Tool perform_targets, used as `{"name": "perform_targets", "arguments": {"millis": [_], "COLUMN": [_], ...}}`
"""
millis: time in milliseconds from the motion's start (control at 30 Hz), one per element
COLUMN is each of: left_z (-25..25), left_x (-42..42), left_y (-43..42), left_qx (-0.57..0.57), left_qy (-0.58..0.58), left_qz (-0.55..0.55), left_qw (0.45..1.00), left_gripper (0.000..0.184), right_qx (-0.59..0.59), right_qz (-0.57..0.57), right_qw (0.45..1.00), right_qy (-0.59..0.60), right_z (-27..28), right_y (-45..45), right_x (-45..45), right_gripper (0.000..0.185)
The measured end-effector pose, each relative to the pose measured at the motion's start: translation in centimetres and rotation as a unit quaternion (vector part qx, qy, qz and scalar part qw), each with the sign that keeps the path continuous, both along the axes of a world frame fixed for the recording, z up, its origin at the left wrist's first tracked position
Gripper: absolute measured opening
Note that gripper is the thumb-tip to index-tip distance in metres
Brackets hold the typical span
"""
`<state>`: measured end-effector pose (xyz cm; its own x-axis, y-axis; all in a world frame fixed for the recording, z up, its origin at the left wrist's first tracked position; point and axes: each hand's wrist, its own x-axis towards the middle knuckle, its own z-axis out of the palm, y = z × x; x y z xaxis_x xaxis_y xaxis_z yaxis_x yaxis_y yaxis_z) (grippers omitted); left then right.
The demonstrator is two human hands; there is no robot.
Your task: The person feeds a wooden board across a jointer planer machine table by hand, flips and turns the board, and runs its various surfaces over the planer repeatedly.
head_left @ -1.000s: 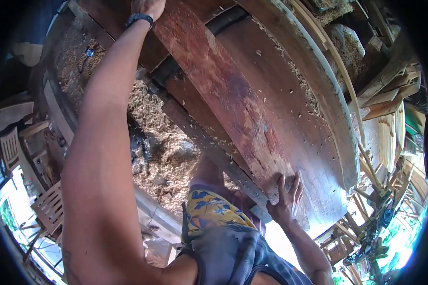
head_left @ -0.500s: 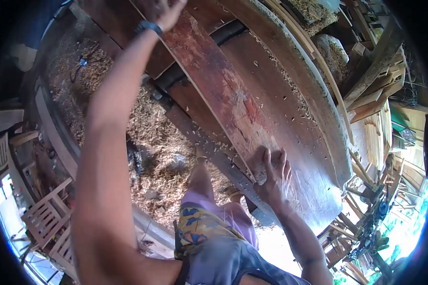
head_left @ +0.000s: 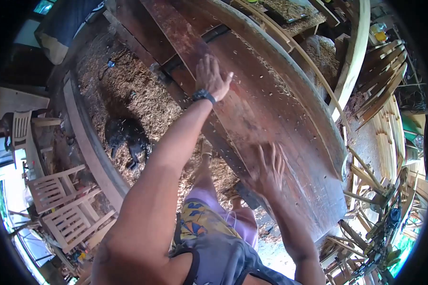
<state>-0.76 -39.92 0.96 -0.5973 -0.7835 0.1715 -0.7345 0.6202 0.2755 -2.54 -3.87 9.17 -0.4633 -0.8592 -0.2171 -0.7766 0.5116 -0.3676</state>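
Observation:
A long reddish-brown plank (head_left: 242, 114) with a worn, paler patch lies lengthwise on a broad dark wooden work surface (head_left: 271, 99). My left hand (head_left: 211, 78), with a dark band on the wrist, rests flat on the plank, fingers together and thumb out to the side. Nearer my body, my right hand (head_left: 269, 170) lies on the near end of the plank with its fingers stretched out. Neither hand grips anything that I can see. Small wood shavings are scattered over the surface around the plank.
Shavings cover the floor (head_left: 152, 95) to the left, where a black dog (head_left: 126, 137) seems to lie. Slatted wooden chair parts (head_left: 71, 216) stand at lower left. A curved timber (head_left: 81, 128) runs beside them. Stacked wood pieces (head_left: 383, 85) fill the right side.
My left hand has come back along the plank toward me, from its far part to its middle. My right hand stays near the close end, its fingers now straighter.

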Motion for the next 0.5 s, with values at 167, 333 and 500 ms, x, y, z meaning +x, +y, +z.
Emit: {"name": "perform_targets", "arguments": {"millis": [167, 333, 500], "left_z": [-0.9, -1.7, -1.5], "left_x": [0.7, 0.5, 0.6], "left_y": [-0.1, -1.0, -1.7], "left_qx": [-0.006, -0.025, -0.018], "left_qy": [0.067, 0.075, 0.077], "left_qz": [0.015, 0.006, 0.001], "left_qw": [0.998, 0.997, 0.997], "left_gripper": [0.085, 0.077, 0.075], "right_qx": [0.016, 0.037, 0.019], "right_qz": [-0.030, -0.039, -0.068], "right_qw": [0.999, 0.998, 0.997], "right_qy": [-0.008, -0.017, -0.026], "right_z": [-1.2, -1.4, -1.6], "right_y": [18.3, 19.0, 17.5], "right_x": [0.5, 0.7, 0.9], "right_gripper": [0.101, 0.103, 0.099]}}
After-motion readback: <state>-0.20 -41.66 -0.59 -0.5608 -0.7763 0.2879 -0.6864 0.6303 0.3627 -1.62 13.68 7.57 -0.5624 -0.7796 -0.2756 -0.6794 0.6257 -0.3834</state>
